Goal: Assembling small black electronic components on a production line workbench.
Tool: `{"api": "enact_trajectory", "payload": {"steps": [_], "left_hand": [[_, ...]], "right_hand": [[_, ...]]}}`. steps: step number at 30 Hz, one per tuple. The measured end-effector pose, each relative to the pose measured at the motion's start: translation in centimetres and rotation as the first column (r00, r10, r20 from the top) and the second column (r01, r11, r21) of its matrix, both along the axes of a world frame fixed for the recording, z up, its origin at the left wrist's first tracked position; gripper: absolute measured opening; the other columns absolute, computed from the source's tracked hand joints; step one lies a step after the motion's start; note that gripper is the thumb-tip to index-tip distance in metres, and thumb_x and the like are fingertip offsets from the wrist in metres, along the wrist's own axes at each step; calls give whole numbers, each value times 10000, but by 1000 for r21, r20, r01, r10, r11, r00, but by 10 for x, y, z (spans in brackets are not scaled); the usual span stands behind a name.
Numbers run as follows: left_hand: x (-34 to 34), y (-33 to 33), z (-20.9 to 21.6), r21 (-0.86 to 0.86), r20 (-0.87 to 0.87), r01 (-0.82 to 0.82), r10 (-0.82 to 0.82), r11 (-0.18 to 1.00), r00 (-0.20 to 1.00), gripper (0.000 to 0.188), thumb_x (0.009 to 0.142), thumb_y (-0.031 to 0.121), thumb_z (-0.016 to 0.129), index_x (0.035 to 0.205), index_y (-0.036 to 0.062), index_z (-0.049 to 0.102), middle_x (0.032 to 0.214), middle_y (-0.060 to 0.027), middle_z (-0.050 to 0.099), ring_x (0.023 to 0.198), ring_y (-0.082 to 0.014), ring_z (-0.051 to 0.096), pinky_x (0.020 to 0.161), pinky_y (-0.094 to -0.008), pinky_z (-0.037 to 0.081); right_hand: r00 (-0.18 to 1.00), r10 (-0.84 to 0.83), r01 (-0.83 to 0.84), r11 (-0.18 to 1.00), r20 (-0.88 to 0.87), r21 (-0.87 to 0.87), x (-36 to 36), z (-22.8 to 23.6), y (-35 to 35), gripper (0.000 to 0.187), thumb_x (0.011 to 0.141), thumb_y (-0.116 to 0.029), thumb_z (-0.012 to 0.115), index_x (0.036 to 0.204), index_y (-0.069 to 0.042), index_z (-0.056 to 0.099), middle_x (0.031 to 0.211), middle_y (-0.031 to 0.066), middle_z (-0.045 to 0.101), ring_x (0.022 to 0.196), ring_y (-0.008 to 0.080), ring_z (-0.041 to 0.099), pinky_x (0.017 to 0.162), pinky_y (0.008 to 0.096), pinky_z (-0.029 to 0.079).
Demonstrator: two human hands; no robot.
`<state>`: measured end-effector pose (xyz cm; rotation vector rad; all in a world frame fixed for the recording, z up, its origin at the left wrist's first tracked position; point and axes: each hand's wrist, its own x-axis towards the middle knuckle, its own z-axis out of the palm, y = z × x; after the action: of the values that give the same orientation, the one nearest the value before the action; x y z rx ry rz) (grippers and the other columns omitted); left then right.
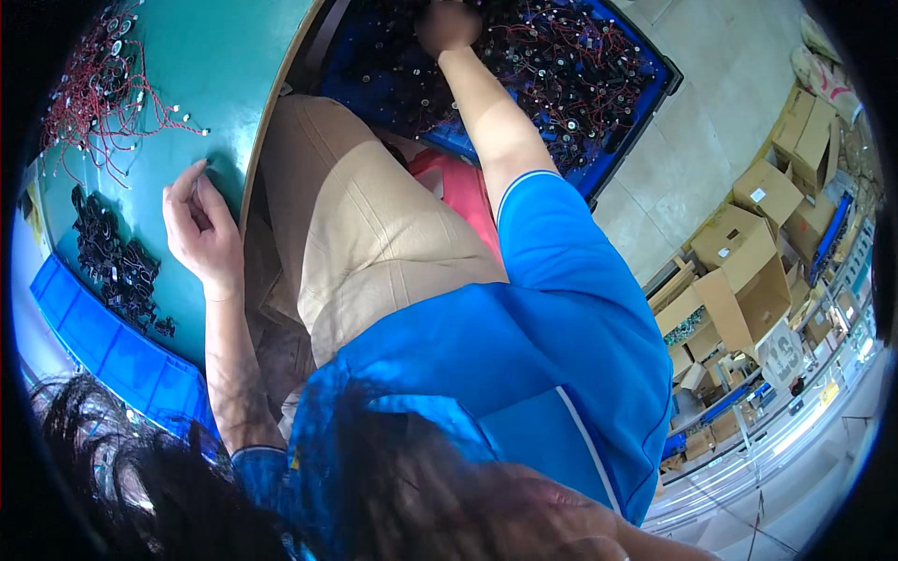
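Observation:
My left hand [201,229] rests at the edge of the green tabletop [210,56], its fingers curled in and the thumb close to the forefinger. Whatever lies between those fingertips is too small to make out. Beside it is a pile of black plastic parts [112,257]; beyond is a tangle of red wires with small round metal pieces [94,103]. My right hand [449,30] reaches into a blue crate [599,176] on the far right, over a heap of wired black parts [561,75]. Motion blur smears its fingers.
A blue plastic bin [122,327] stands along the table's left side. Something red [458,192] sits below the crate, next to my leg. Open cardboard boxes [748,271] stand on the right beyond the tiled floor [697,122].

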<state>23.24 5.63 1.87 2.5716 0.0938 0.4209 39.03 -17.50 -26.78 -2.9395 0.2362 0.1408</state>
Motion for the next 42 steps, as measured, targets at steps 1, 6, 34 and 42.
{"api": "enact_trajectory", "payload": {"steps": [1,6,34,42], "left_hand": [[-1,1,1,-3,-3,-8,8,1000,1000,228,875,-60,526,1037,57,636,740,29,448,551,-55,319,481,-196,279],[12,-15,-2,-36,0,48,-48,998,999,226,879,-60,523,1039,54,635,752,29,464,560,-53,327,491,-193,286],[5,1,-7,36,-10,6,-6,999,1000,199,899,14,546,1050,87,653,767,34,526,598,-63,398,542,-191,349],[10,-11,-1,72,8,-39,39,997,999,184,895,44,556,1035,100,661,732,33,542,574,-78,406,527,-207,352]], "right_hand": [[999,21,-19,999,39,-42,5,0,0,646,869,-271,574,1458,-201,318,1265,183,527,916,344,588,878,445,458],[926,150,-155,988,-348,13,81,-96,-93,812,858,-309,578,1518,-308,105,1310,176,470,888,366,593,874,515,450],[865,-296,417,873,-404,254,-113,10,-69,443,814,-301,579,1200,-86,547,1292,328,379,1197,485,375,896,612,401],[959,256,-212,933,-122,292,-135,-3,-11,452,821,-212,526,1270,-160,534,1445,183,342,1334,406,287,994,630,291]]}}
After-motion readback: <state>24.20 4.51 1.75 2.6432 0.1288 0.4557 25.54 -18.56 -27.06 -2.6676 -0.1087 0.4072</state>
